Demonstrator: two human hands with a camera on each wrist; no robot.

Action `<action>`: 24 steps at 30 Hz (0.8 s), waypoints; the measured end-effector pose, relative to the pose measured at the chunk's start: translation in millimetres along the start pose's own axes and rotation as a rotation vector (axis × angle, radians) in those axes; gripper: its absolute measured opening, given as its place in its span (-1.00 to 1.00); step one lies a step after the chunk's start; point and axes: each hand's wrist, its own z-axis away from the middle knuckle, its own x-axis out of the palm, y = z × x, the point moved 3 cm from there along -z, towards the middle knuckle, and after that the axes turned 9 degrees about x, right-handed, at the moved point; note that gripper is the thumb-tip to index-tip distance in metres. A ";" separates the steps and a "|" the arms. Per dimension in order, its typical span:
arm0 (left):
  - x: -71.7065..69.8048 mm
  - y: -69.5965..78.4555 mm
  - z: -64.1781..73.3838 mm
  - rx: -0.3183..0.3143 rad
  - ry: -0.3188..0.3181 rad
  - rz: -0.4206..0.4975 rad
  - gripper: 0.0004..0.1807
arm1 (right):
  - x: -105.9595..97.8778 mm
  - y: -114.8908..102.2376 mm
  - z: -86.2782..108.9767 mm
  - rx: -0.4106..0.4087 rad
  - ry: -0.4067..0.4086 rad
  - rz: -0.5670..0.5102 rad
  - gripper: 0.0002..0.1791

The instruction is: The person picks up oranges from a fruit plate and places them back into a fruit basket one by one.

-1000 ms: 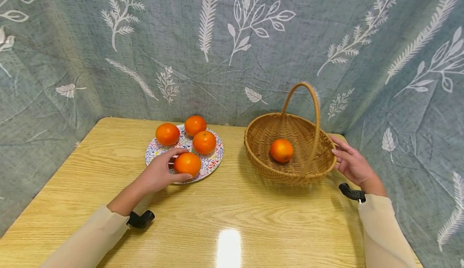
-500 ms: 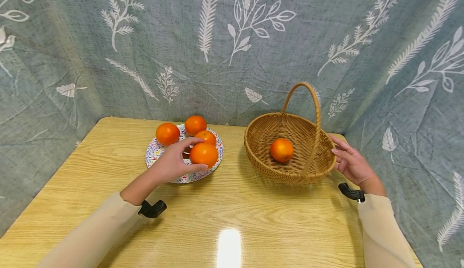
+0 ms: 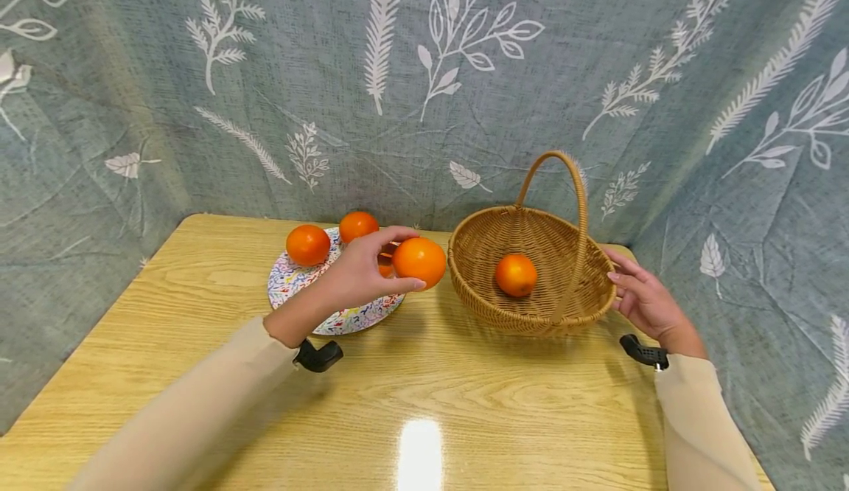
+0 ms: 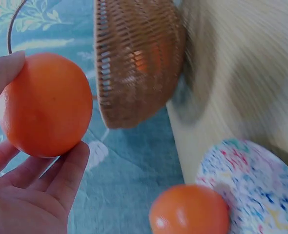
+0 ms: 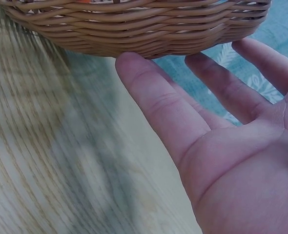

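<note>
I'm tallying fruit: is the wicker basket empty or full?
Neither: one orange fruit lies inside the wicker basket, with visible room around it.

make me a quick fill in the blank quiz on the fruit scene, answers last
1. The left hand holds a fruit colored ____.
2. The wicker basket contains another fruit; over the basket arches its ____.
3. Of the plate and basket, the one nearer the right hand is the ____.
4. In the head view, the plate lies to the basket's ____.

Answers: orange; handle; basket; left
</note>
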 end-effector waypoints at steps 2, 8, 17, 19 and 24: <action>3.9 3.1 -7.8 0.020 0.004 0.012 -0.26 | -0.1 0.1 0.0 0.000 0.000 -0.005 -0.35; 16.8 8.0 -30.2 0.056 0.028 0.062 -0.29 | -0.1 0.8 -0.7 0.000 -0.002 -0.003 -0.35; 40.8 7.2 -59.4 0.075 0.010 0.103 -0.27 | 1.5 -1.9 -0.5 0.008 0.005 0.010 -0.35; 46.4 6.6 -65.1 0.063 -0.009 0.104 -0.26 | 1.0 -1.7 -0.1 0.007 0.009 0.010 -0.34; 58.7 5.6 -77.2 0.049 -0.053 0.076 -0.27 | 0.0 0.7 0.4 0.004 0.014 0.014 -0.34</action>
